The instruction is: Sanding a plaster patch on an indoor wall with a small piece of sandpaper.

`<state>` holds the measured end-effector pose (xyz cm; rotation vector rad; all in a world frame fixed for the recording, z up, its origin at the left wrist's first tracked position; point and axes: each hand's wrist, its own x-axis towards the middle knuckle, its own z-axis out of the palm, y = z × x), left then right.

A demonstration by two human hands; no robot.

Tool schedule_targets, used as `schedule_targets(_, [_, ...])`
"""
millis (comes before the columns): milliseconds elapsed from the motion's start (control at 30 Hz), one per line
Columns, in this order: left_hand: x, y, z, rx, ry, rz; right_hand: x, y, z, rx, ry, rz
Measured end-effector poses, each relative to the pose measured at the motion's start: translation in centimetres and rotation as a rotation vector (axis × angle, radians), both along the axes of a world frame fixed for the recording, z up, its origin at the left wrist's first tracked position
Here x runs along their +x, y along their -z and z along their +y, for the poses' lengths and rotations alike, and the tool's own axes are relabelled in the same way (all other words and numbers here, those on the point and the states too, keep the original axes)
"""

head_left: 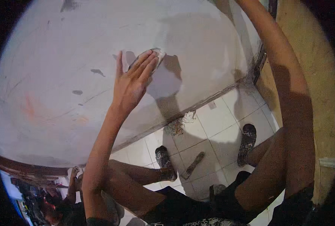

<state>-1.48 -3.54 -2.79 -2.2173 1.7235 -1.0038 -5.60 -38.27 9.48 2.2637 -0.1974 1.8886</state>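
Note:
My left hand [133,81] lies against the pale wall [73,45], its fingers stretched and the thumb side spread away. Under the fingertips it presses a small whitish folded sheet [160,55] with a dark edge; most of it is hidden by the fingers, and I cannot tell whether it is cloth or abrasive paper. My right arm [292,71] reaches up past the top right edge of the head view, so my right hand is out of sight. Dark patches [97,72] and faint scratches mark the wall left of my left hand.
White crumpled debris [189,117] lies on the tiled floor [216,122] at the wall's foot. A dark, narrow, stick-like piece [193,165] rests between my patterned shoes. A tan panel [295,22] stands to the right. Another person [63,205] is at the lower left.

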Motion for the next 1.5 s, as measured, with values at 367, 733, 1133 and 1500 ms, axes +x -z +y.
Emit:
schedule_targets(367, [-0.3,0.1,-0.8,-0.021,-0.023,-0.041,0.1,0.4,0.9,0.031,0.03,-0.035])
schedule_targets(733, [-0.5,0.2,-1.3,-0.077,-0.008,-0.016,0.4,-0.6,1.4,0.039,-0.007,0.0])
schedule_targets(1133, [1.0,0.8,1.4,-0.162,-0.052,0.022,-1.4,-0.4,1.4,0.093,0.033,0.118])
schedule_targets(1500, [0.0,-1.6,2.6,-0.128,-0.081,0.005,-0.9,1.1,1.2,0.07,0.077,0.057])
